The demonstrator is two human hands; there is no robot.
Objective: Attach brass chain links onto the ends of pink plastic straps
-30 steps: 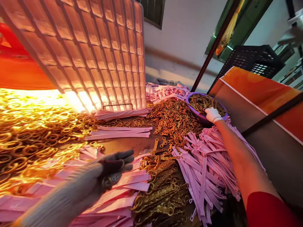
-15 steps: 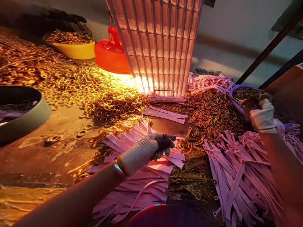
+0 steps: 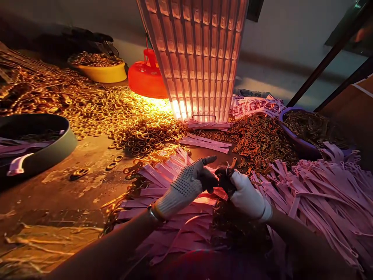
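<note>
My left hand (image 3: 185,186), in a dotted knit glove with dark fingertips, hovers over a spread of flat pink strips (image 3: 171,233). Its index finger points outward while the other fingers curl in. Against it, at fingertip level, is my right hand (image 3: 246,194) in a white glove with dark fingertips, its fingers pinched together. Whatever lies between the two sets of fingertips is too small and dark to make out. Shadowed metal links (image 3: 237,221) lie beneath the right hand. To the right is a heap of pink strips with looped ends (image 3: 309,206).
Metal rings (image 3: 145,136) cover the back left under a red lamp (image 3: 147,77). A ribbed panel (image 3: 201,58) stands upright behind. Loose links (image 3: 259,140) are piled beside a purple-rimmed basin (image 3: 284,116). A yellow tub (image 3: 101,74) and a dark round container (image 3: 62,144) stand left.
My right hand has come from the basin at the right to meet my left hand at the middle. The left index finger now points out. The view has shifted slightly.
</note>
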